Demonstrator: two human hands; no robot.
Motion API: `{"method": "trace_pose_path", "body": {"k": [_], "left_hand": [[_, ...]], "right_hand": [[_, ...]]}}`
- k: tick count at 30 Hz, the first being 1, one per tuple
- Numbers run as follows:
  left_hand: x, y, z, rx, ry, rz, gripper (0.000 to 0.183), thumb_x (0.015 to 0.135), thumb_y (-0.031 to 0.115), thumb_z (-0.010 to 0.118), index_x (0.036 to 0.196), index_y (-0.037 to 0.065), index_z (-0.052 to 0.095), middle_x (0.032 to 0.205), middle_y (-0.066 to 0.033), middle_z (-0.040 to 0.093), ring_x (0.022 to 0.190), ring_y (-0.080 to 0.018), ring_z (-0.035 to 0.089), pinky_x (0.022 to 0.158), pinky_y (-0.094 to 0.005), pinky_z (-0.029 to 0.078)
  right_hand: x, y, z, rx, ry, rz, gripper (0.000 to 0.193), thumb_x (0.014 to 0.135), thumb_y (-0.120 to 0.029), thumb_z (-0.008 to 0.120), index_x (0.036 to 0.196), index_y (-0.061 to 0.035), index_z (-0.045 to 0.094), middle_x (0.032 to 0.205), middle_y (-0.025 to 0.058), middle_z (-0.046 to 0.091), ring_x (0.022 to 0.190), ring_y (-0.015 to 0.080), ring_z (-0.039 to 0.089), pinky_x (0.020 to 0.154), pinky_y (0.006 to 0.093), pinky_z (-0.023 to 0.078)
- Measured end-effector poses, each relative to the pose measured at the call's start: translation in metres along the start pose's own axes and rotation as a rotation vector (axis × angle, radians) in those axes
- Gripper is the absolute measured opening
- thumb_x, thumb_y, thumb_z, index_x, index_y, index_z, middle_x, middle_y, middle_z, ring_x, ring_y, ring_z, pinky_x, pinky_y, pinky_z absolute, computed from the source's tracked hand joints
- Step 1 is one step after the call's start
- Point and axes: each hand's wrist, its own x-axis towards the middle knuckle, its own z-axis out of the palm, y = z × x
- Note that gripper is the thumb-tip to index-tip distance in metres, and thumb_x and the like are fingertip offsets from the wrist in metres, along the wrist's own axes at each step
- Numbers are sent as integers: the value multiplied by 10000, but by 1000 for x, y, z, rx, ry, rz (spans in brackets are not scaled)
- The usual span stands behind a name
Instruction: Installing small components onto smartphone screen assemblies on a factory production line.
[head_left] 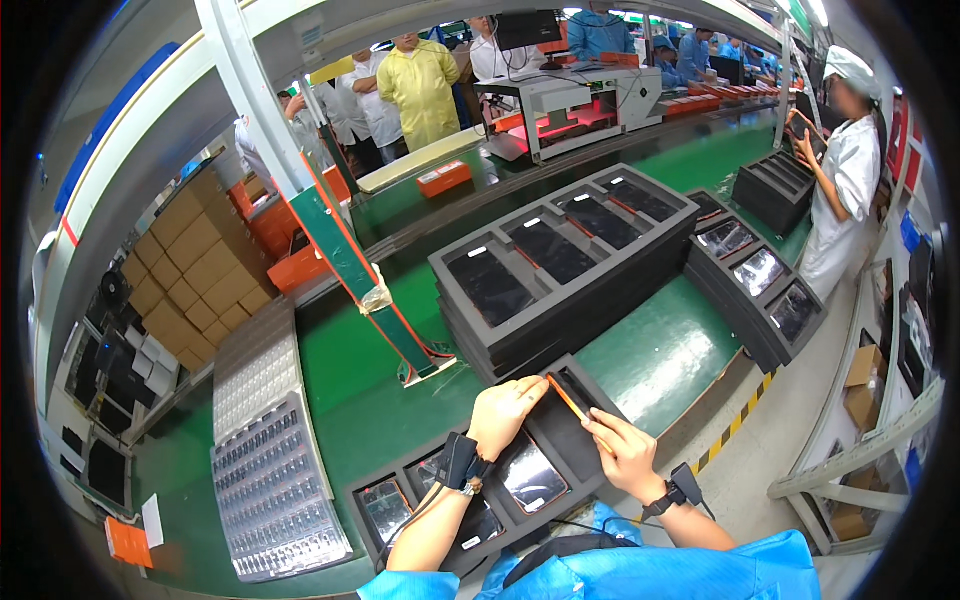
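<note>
Where both hands (505, 415) (624, 458) converge, a device (568, 398) tilts between.

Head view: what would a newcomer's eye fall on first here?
Probably the orange-edged device, tilted in the right hand, the left hand at its far end, above the near black tray. Next, the stack of black trays just beyond, at centre. Then the bright yellow coat at the top.

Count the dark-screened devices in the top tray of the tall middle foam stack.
4, one per compartment, in a row: leftmost device, second device, third device, rightmost device. Any beneath would be hidden.
</note>
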Motion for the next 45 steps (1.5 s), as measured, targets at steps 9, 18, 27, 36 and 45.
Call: {"method": "trace_pose_path", "body": {"k": [9,18,27,36,45], "left_hand": [[4,-1,10,-25,5,56,274,835,65,655,1099,84,728,1092,-81,751,907,-244,745,732,-316,612],[22,-21,-9,-84,-340,151,312,862,98,596,1154,89,705,1187,-87,719,1039,-254,712,830,-342,597],[-10,2,31,-835,-132,-376,502,1005,224,640,1480,122,514,1432,-113,576,1233,-227,611,995,-340,539],[-5,4,59,-1465,-85,-819,482,1031,219,626,1481,93,510,1399,-47,593,1151,-136,613,997,-342,540],[-5,5,67,-1414,88,-894,305,973,93,692,1269,51,634,1202,-19,650,918,-77,678,837,-247,584]], "right_hand": [[-1,0,0,-5,-6,6,335,822,-35,716,1127,-165,767,1164,82,733,961,254,738,776,332,594],[0,0,-3,-22,-39,-50,359,825,-47,716,1149,-193,759,1167,79,729,947,255,733,769,338,594],[-3,-2,-3,-20,-29,-17,362,824,-53,722,1154,-198,758,1159,74,731,952,257,733,775,346,595],[-5,0,-2,-19,-20,0,362,818,-55,725,1151,-191,760,1167,71,729,945,253,733,775,341,594],[2,-5,-2,-11,-28,-5,339,812,-33,719,1112,-185,764,1152,70,729,923,261,735,756,342,590]]}}
